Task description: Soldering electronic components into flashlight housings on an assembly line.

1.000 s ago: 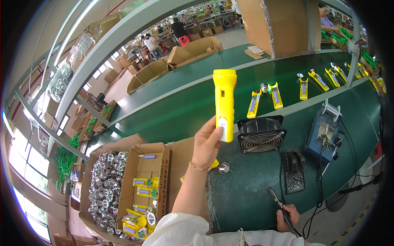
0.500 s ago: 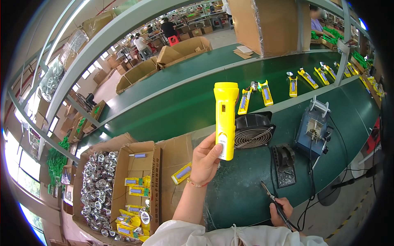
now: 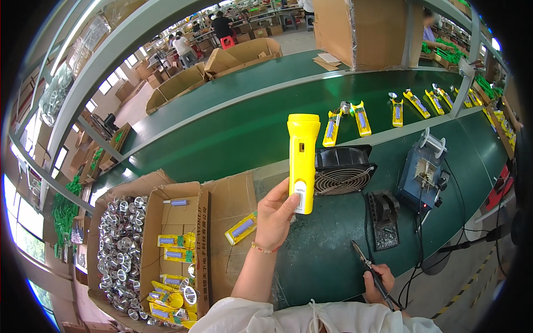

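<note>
- Left hand (image 3: 275, 219): grip clamped around the lower end of the torch (image 3: 303, 158), thumb at its pale switch panel (image 3: 300, 195).
- Torch: yellow, held near upright with the wide end up, above the tabletop (image 3: 319, 252); in this view its body overlaps the left edge of the fan (image 3: 345, 180).
- Right hand (image 3: 384, 276): grip clamped around the iron (image 3: 365, 262); tip directed forward and left, well apart from the torch.
- Drop risk: the left grip covers the lower end only. If the thumb slackens, the unsupported wide end could tip and the torch could fall.
- Switch risk: stray thumb pressure could work the switch. Whether the torch is lit cannot be told.
- Heat risk: the iron's temperature cannot be told. If hot, a swing of the tip to the left could melt the torch's casing or burn the left forearm (image 3: 254, 280).
- Snag risk: cables (image 3: 421, 236) run near the right hand. A caught cable could jerk the iron or disturb the stand (image 3: 384, 219).
- Wire risk: the half-shell (image 3: 241, 228) lies beside the left wrist. Brushing its loose wire (image 3: 229, 259) could strain the connection.
</note>
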Demonstrator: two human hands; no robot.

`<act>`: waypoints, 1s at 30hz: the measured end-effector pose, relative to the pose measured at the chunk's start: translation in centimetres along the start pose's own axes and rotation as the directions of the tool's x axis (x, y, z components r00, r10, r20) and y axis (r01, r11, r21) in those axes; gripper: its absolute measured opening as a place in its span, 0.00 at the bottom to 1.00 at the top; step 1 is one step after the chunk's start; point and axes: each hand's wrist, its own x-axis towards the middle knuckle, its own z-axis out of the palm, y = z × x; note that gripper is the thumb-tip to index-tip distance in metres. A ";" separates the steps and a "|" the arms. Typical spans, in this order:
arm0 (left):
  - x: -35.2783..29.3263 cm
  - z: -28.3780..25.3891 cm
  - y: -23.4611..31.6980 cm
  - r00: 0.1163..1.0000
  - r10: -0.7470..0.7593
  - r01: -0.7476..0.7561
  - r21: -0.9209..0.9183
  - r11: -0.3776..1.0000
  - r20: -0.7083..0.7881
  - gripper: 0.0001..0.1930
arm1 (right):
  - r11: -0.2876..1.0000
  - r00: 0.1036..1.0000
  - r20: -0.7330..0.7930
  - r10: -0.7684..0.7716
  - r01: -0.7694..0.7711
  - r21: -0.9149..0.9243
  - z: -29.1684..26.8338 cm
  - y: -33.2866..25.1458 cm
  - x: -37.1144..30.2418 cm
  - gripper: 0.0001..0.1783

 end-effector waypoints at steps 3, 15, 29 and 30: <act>0.0 -0.4 0.0 1.000 0.013 -0.013 0.029 0.999 -0.004 0.21 | 1.000 1.000 0.004 0.026 -0.026 -0.012 0.0 0.0 -0.2 0.13; 0.4 -1.0 0.2 0.999 -0.047 0.048 -0.035 0.998 0.026 0.21 | 0.999 0.999 0.019 0.040 -0.039 -0.034 0.2 0.0 -0.1 0.12; 0.4 -1.2 0.2 0.997 -0.080 0.081 -0.065 0.995 0.014 0.21 | 0.996 0.995 0.052 0.087 -0.086 -0.022 -0.2 0.3 -0.6 0.13; 0.4 -1.2 0.1 0.996 -0.082 0.083 -0.068 0.994 0.015 0.21 | 0.996 0.995 0.055 0.086 -0.085 -0.024 -0.2 0.4 -0.6 0.14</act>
